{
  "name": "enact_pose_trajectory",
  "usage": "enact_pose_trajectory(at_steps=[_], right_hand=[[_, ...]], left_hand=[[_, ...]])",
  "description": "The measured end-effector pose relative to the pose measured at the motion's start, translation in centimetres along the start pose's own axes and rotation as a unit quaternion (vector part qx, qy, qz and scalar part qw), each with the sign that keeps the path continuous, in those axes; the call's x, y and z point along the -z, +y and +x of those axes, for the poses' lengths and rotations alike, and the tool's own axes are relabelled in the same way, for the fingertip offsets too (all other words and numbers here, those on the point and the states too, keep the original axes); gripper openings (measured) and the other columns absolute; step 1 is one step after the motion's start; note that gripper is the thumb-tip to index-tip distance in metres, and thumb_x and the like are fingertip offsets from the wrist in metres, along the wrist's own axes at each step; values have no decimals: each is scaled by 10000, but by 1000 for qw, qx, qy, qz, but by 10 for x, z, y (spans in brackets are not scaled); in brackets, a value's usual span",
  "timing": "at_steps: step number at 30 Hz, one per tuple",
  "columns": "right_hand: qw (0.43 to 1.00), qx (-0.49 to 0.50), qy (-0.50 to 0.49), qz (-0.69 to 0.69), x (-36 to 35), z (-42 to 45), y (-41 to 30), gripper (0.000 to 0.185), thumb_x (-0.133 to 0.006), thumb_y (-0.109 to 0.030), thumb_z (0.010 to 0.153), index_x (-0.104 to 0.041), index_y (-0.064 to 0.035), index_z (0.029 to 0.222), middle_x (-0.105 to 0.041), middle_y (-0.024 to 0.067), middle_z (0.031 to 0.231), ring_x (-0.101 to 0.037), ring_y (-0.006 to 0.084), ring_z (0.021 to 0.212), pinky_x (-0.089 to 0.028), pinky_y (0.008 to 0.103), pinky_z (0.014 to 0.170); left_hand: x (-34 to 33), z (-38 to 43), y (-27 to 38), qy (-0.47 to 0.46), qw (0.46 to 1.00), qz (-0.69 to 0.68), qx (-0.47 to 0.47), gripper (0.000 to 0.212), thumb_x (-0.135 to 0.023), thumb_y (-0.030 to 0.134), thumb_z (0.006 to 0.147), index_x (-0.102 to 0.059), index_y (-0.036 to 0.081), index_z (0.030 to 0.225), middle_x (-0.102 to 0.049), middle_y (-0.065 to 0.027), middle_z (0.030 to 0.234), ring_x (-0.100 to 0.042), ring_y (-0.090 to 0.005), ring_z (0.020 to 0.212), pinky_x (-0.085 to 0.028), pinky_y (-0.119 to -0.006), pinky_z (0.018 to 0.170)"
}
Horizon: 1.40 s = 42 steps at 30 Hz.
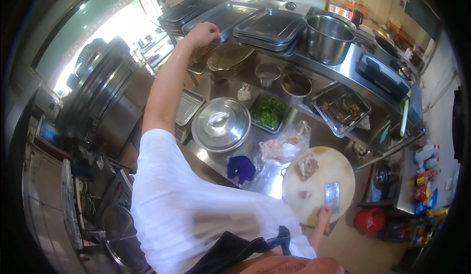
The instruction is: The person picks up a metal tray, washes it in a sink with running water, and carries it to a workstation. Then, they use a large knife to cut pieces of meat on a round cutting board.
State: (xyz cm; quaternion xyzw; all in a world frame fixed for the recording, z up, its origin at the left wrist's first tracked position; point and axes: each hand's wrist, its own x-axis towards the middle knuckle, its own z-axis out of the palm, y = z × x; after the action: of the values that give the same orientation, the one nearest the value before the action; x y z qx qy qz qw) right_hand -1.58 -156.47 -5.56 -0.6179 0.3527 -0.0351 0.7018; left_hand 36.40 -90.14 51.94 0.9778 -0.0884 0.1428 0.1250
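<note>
My left hand (205, 34) is raised at the upper left, its fingers curled by the near edge of stacked metal trays (224, 14); whether it holds or touches anything cannot be told. My right hand (324, 213) grips a cleaver (332, 196), whose blade lies over the round chopping board (342, 171). A larger piece of raw meat (308, 166) rests on the board's upper left part, and a small piece of meat (304, 194) sits lower down. Beside the board is a clear plastic bag with raw meat (283, 147). A dark blue cloth-like item (241, 169) lies further left.
A lidded metal pot (221, 125), a tray of chopped greens (269, 112) and two metal pots (268, 74) stand beyond the bag. A tray of brown food pieces (341, 108) is at right. A tall stockpot (330, 38) stands on the upper shelf. A red bucket (369, 220) is below right.
</note>
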Motion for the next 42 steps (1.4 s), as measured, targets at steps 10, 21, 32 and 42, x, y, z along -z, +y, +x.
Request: enact_pose_trajectory(at_steps=[10,21,32,42], right_hand=[[999,30,-6,8,-5,-12,-12,53,-565,-17,841,-526,-53,842,-522,36,647,-490,109,495,-400,234,415],[1000,9,-26,-14,1,-9,-10,86,-572,-21,855,-516,-55,910,-533,35,697,-504,108,537,-398,235,442],[946,-56,-252,196,-110,-96,-186,110,-532,-222,927,-539,-117,959,-554,11,799,-554,144,696,-455,282,600],[758,-1,-523,391,-143,-189,-357,677,-416,-640,911,-573,-25,1148,-609,44,873,-588,197,724,-485,312,622]], left_hand=[[17,0,22,82,980,174,-50,185,-552,221,895,-630,60,939,-655,-153,916,-611,-360,897,-480,-449,768],[36,-21,36,289,903,284,-142,112,-625,178,822,-603,76,864,-591,-85,892,-565,-296,884,-495,-410,752],[22,-234,93,492,800,271,-209,75,-658,105,762,-605,67,799,-522,-74,775,-475,-268,714,-398,-389,669],[-42,-318,168,422,761,71,-488,186,-629,141,630,-599,174,810,-425,37,869,-350,-158,764,-324,-261,611]])
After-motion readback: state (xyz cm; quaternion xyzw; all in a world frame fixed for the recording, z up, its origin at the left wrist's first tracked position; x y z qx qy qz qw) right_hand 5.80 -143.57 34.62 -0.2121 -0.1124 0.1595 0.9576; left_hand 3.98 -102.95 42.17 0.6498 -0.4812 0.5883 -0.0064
